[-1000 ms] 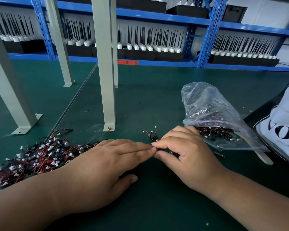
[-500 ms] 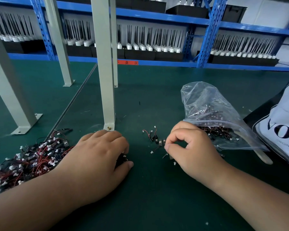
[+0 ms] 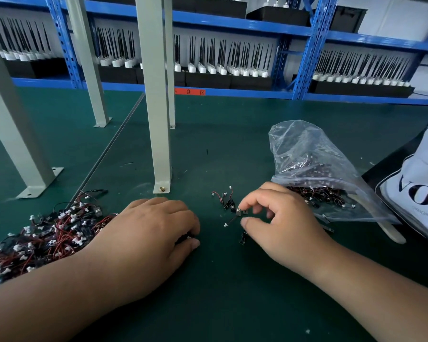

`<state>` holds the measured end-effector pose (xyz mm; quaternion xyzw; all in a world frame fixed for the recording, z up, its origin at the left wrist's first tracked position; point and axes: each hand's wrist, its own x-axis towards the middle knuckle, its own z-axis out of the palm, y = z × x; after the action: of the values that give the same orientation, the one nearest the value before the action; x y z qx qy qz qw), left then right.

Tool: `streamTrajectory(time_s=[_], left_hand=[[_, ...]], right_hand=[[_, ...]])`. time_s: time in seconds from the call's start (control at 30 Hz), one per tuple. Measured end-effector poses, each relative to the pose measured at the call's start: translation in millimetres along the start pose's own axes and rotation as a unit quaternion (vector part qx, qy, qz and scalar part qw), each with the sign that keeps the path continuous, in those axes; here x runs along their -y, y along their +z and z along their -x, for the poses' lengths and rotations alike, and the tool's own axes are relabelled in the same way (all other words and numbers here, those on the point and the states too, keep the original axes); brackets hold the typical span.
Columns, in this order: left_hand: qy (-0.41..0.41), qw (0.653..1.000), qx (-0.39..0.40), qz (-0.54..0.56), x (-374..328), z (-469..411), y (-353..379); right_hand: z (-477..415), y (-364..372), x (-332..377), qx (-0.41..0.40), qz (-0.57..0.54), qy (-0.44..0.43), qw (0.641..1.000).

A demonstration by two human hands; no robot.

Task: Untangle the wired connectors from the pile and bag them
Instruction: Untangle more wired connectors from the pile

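Right hand (image 3: 279, 225) and left hand (image 3: 146, 233) both rest low on the table (image 3: 220, 304), wrists down; by judgement this steadies fine work on small parts. Open green surface lies on the near side of both hands and beyond the knuckles, up to the blue shelving (image 3: 232, 93). The nearest fixed obstacle is the bolted foot of a grey post (image 3: 161, 188), just beyond the left hand.

Outboard of the left hand, running up against its wrist side, lies the pile (image 3: 47, 238) of red-and-black wired connectors with white plugs. Judgement: this is the supply side. Left hand state: palm down, fingers bent to the table; whether anything is clamped under the fingertips cannot be told.

Outboard of the right hand, just behind its knuckles, the clear plastic bag (image 3: 307, 154) lies on its side, mouth toward the hand, part-filled with connectors. Judgement: this keeps each transfer short. A white printed bag (image 3: 415, 193) sits past it, so room on that side is limited.

Between the two hands lie a few separated connectors (image 3: 229, 203). Right hand state: thumb and forefinger slightly apart, framing one connector (image 3: 238, 211); the pinch is not closed.
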<state>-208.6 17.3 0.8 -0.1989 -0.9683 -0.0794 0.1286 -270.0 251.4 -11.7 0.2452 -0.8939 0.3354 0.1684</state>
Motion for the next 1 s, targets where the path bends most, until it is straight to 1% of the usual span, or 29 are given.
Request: streamTrajectory(time_s=[0.1, 0.23, 0.37, 0.47, 0.67, 1.0], left_hand=[[0.012, 1.000, 0.000, 0.018, 0.2, 0.0, -0.7], [0.012, 1.000, -0.003, 0.015, -1.9, 1.6, -2.0], [-0.046, 0.998, -0.025, -0.015, -4.2, 4.8, -3.4], [-0.069, 0.997, -0.015, -0.028, -4.4, 4.6, -2.7], [-0.057, 0.998, -0.001, -0.032, -2.2, 2.6, 0.3], [-0.026, 0.999, -0.012, -0.019, -0.8, 0.9, 1.1]], right_hand=[[2.3, -2.2, 5.5, 0.058, 0.044, -0.030, 0.997], [2.0, -3.2, 8.7, 0.093, 0.064, -0.036, 0.993], [2.1, -2.2, 6.2, 0.089, 0.050, -0.023, 0.995], [3.2, -0.8, 4.6, 0.085, 0.040, -0.017, 0.995], [4.2, -0.4, 2.3, 0.082, 0.033, -0.018, 0.996], [5.7, -0.8, 4.2, 0.074, 0.025, -0.034, 0.996]])
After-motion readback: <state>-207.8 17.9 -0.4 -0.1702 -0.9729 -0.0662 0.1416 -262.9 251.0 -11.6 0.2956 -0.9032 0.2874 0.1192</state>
